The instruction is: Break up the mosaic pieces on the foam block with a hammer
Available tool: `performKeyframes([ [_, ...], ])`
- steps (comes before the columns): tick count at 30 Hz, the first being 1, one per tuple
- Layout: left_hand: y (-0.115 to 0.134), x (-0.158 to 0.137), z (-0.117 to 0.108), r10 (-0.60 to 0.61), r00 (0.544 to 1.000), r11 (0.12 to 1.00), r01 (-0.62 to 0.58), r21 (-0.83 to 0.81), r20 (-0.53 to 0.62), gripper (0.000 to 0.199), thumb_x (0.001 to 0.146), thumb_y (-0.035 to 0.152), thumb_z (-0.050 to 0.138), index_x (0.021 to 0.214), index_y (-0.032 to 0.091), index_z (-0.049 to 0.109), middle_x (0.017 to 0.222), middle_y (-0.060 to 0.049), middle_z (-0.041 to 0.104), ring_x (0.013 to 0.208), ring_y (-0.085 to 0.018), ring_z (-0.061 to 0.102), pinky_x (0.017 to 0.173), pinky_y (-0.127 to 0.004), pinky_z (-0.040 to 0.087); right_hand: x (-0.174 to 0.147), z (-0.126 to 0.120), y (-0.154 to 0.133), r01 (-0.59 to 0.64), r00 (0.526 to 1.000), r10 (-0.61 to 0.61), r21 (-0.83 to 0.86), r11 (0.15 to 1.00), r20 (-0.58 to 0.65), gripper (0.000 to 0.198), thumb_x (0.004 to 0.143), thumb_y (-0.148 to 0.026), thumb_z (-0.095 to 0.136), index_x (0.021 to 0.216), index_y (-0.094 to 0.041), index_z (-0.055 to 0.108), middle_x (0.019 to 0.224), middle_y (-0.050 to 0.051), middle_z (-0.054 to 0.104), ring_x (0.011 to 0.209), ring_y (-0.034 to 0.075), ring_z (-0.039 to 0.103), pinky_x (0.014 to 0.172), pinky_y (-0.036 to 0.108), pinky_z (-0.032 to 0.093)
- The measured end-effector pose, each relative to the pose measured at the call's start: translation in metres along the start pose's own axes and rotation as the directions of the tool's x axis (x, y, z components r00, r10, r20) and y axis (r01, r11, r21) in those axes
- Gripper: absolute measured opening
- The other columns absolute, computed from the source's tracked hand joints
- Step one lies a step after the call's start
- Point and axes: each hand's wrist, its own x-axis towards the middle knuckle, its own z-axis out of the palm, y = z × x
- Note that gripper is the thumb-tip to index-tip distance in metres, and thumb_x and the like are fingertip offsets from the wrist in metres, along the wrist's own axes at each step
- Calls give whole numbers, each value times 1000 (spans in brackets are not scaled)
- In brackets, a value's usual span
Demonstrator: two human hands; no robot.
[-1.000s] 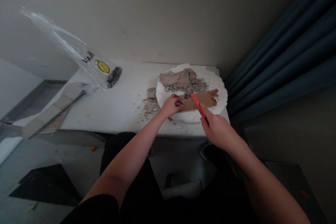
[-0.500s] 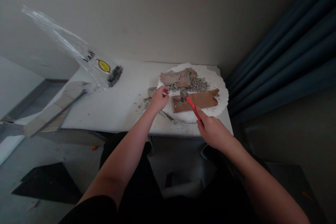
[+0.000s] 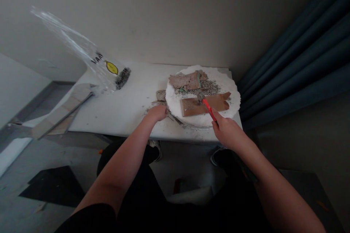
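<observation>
My right hand (image 3: 226, 128) is closed round the red handle of a hammer (image 3: 209, 108). The hammer's grey head rests on or just above a brown cardboard strip (image 3: 212, 104), near its left half, where grey crumbs lie. This strip lies on a white, rough-edged round slab (image 3: 175, 98). Behind it are a cracked brownish piece (image 3: 186, 81) and a heap of broken grey bits (image 3: 209, 87). My left hand (image 3: 158, 113) is low at the slab's left edge, beside grey fragments; its fingers are turned away and hidden.
A clear plastic bag (image 3: 101, 67) with dark crumbs at its bottom stands on the left of the white table (image 3: 123, 111). Cardboard pieces (image 3: 58, 113) lie at the table's left end. Blue curtains (image 3: 295, 51) hang on the right. Dark sheets (image 3: 53, 185) are on the floor.
My left hand has drawn back from the slab, toward me and slightly left, to its edge. The hammer remains over the cardboard strip, a little farther right along it.
</observation>
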Motion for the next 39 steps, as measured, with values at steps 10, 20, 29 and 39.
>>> performKeyframes([
  [10, -4, 0, 25, 181, 983, 976, -184, 121, 30, 8, 75, 21, 61, 78, 19, 68, 97, -14, 72, 88, -26, 68, 81, -38, 50, 9, 5, 8, -18, 1000, 18, -29, 999, 5, 57, 99, -23, 38, 154, -11, 32, 103, 18, 74, 90, 30, 69, 77, 37, 47],
  [20, -10, -11, -15, 120, 987, 985, -105, 137, -106, 6, 68, 19, 62, 72, 23, 61, 71, -3, 64, 73, -21, 61, 67, -30, 42, 9, 6, 10, -1, 1000, 0, -15, 1000, -28, 58, 98, -22, 39, 154, -9, 33, 103, 19, 74, 90, 30, 69, 79, 37, 47],
  [29, 85, -15, -34, 347, 876, 865, -437, -248, -334, 12, 72, 19, 58, 80, 20, 66, 75, -1, 66, 69, -14, 57, 68, -28, 44, 9, 6, 9, -21, 1000, 21, -7, 1000, -14, 58, 98, -23, 39, 155, -10, 31, 103, 18, 74, 89, 29, 69, 77, 35, 46],
  [39, 110, 13, -10, 468, 860, 772, -510, -378, -204, 12, 80, 27, 61, 82, 18, 70, 70, 1, 66, 64, -11, 56, 64, -26, 42, 11, 4, 12, -20, 1000, 20, -5, 1000, 23, 60, 99, -24, 37, 157, -10, 27, 108, 19, 73, 92, 30, 69, 79, 37, 47],
])
